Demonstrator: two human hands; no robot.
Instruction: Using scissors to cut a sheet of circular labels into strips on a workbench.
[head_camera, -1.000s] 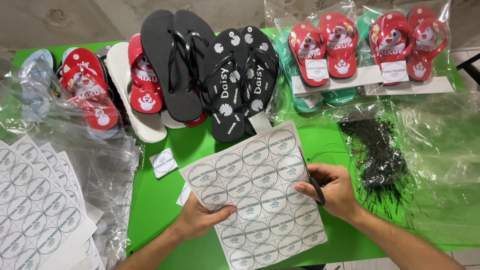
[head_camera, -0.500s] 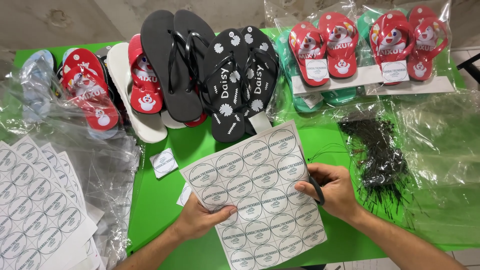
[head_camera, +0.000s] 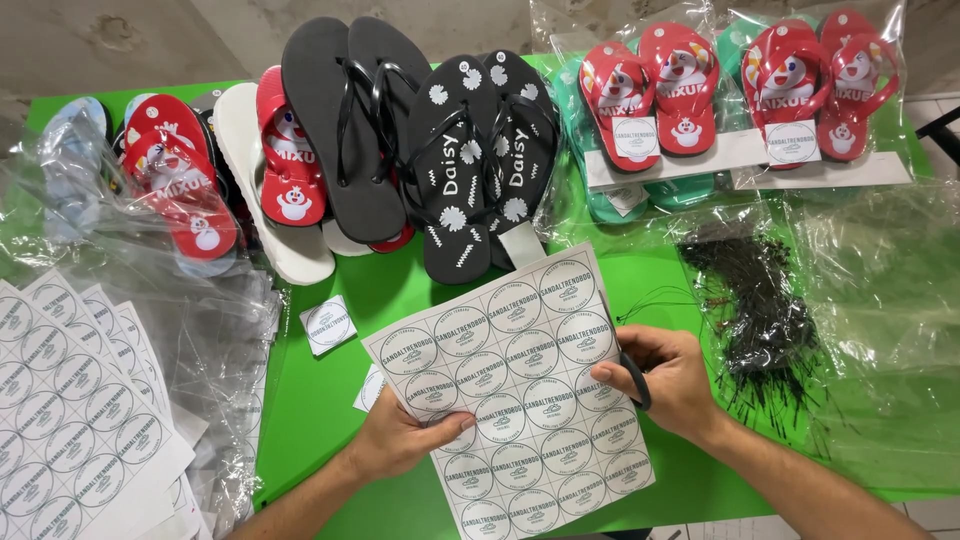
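Left hand (head_camera: 400, 440) fingers pinch label sheet (head_camera: 515, 390); right hand (head_camera: 665, 380) fingers grip black scissors (head_camera: 634, 380) at sheet edge.

Scissors (head_camera: 634, 380) mostly behind sheet (head_camera: 510, 390)

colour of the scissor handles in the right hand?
Black: the scissors handle loop shows between the right hand fingers, head view.

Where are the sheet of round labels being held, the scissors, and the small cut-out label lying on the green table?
sheet of round labels (head_camera: 515, 385), head view, sheet's middle.
scissors (head_camera: 634, 378), head view, black handle loop.
cut-out label (head_camera: 328, 325), head view, its centre.
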